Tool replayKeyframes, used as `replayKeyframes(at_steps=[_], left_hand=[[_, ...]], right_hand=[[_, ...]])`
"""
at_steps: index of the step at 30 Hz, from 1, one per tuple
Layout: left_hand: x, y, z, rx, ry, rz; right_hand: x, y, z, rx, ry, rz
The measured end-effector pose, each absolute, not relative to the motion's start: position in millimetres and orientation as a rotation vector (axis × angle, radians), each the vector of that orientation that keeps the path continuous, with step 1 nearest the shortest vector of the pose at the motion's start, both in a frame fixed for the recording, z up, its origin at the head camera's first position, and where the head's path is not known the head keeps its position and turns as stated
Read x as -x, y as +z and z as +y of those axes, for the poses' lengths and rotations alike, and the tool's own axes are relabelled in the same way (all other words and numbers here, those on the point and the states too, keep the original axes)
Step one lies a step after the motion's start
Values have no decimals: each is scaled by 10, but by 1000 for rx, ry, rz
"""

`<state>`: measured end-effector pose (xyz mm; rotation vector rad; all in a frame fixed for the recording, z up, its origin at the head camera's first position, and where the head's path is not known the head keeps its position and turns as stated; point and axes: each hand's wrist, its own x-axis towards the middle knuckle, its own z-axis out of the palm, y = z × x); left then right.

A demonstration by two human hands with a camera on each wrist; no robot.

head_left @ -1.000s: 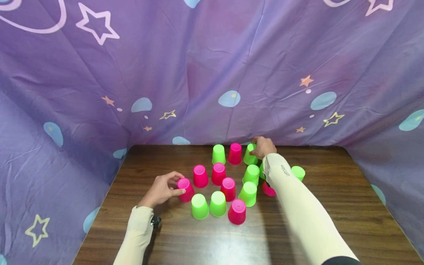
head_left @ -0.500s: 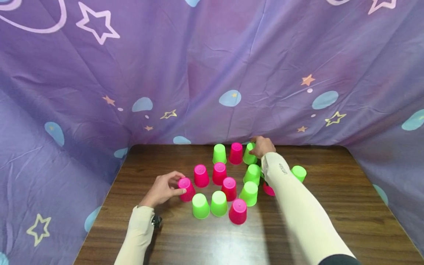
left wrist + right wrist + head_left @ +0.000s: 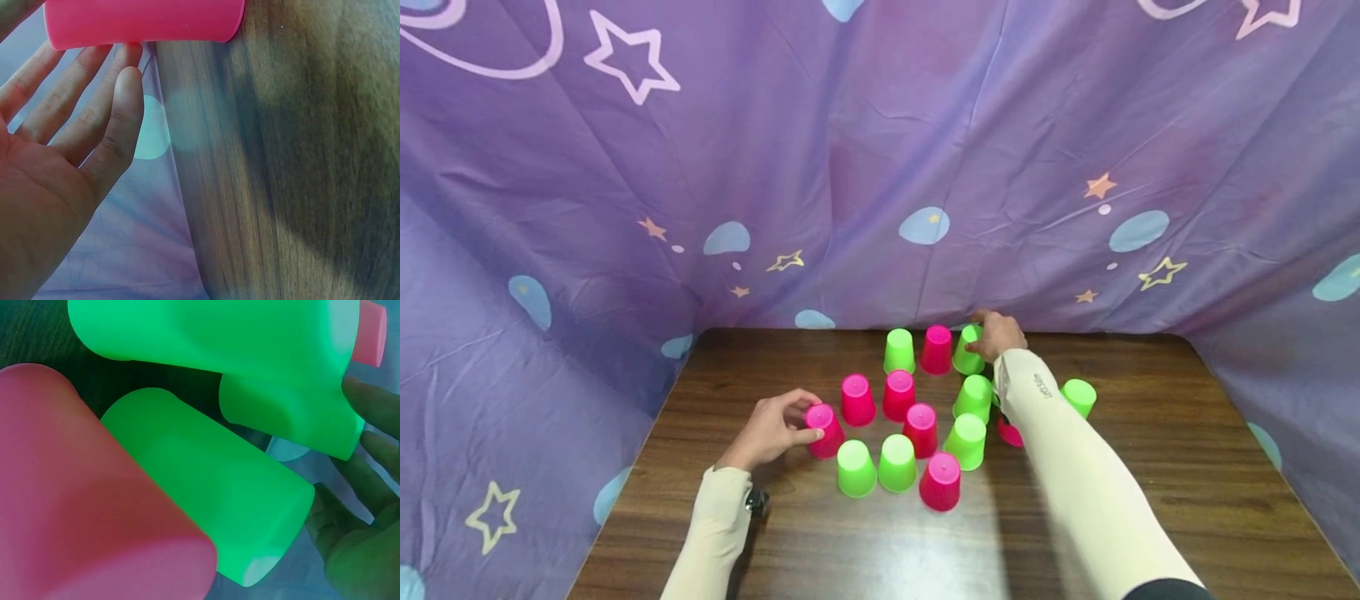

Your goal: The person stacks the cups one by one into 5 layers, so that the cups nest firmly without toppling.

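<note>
My left hand holds an upside-down pink cup at the left end of the group, thumb on the near side and fingers behind. In the left wrist view the fingertips touch that pink cup. At the back right, my right hand has its thumb and fingers around a green cup, also upside down. The right wrist view shows the fingers at the base of this green cup, with a nearer green cup and a pink cup beside it.
Several more pink and green cups stand upside down between the hands, among them a near pink cup and a near green cup. Right of the right forearm stands another green cup. A purple curtain borders the wooden table.
</note>
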<state>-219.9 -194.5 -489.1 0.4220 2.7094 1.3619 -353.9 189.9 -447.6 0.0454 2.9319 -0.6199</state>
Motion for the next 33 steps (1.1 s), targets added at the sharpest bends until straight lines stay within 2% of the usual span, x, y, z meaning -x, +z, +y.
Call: replayKeyframes(at_steps=[17, 33], left_hand=[[2190, -4892, -1936, -419, 1374, 2703], [2186, -4894, -1937, -445, 1381, 2713]], right_hand=[[3497, -4305, 1931, -8, -626, 2987], [3402, -4198, 2054, 170, -715, 2997]])
